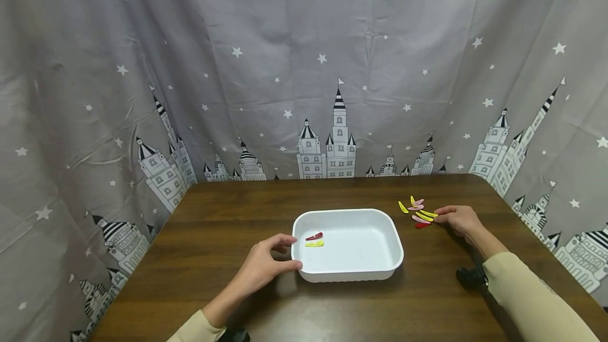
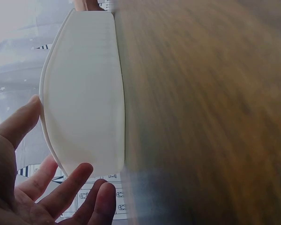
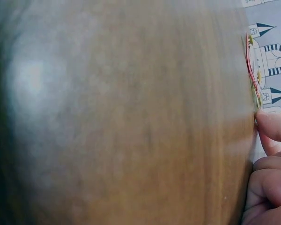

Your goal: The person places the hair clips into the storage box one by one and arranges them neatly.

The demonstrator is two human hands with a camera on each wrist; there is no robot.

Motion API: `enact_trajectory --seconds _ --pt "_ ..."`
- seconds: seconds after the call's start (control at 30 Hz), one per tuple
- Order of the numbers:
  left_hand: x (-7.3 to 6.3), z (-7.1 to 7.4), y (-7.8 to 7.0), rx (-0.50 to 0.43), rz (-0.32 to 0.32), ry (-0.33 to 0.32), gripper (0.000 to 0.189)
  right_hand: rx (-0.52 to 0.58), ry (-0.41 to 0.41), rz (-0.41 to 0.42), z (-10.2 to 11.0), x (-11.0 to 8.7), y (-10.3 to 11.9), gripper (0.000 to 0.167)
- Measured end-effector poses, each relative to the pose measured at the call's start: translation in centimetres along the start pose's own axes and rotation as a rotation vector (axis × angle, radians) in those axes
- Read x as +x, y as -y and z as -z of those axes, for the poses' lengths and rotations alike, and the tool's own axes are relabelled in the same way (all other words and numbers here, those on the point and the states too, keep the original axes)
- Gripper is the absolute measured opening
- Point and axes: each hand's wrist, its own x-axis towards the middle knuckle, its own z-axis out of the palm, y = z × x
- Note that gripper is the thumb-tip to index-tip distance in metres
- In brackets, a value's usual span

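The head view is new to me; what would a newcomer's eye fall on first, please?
Probably the bright white tray on the brown table, with a red clip and a yellow clip inside near its left end, where the left hand touches it. Next, perhaps, the cluster of yellow, pink and red clips right of the tray, at the right hand. Behind hangs a grey curtain printed with castles.

Head view: soft, even, slightly dim light, mostly sharp, faint sheen on the tabletop (image 1: pixel 228 215) at bottom centre, soft shadow below the left hand (image 1: pixel 261 264). Left wrist: hazy, upper left washed out, wood grain smeared across the right half. Right wrist: glare patch upper left, dark left edge, tabletop blurred, curtain (image 3: pixel 273 13) at right crisper.
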Motion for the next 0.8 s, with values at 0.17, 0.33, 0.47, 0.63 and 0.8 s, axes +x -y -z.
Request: enact_trajectory --seconds 0.17,0.33,0.47,0.63,0.8 --pt "0.03 -0.11 -0.06 -0.005 -0.013 0.003 0.051 -0.007 -0.008 0.001 0.1 -0.01 -0.25 0.043" --pt "-0.12 -0.13 -0.02 -0.005 -0.009 0.003 0.052 -0.012 -0.014 0.0 0.07 0.19 -0.62 0.042" --pt "-0.05 -0.09 -0.03 0.0 -0.01 0.001 0.052 -0.015 -0.032 -0.002 0.06 0.33 -0.59 0.039" --pt "0.03 -0.03 -0.01 0.004 -0.01 -0.004 0.051 -0.031 -0.032 -0.02 0.04 0.43 -0.49 0.04" --pt "-0.09 -0.04 0.04 0.008 -0.01 -0.004 0.051 -0.011 -0.034 -0.036 0.0 0.29 -0.38 0.04"
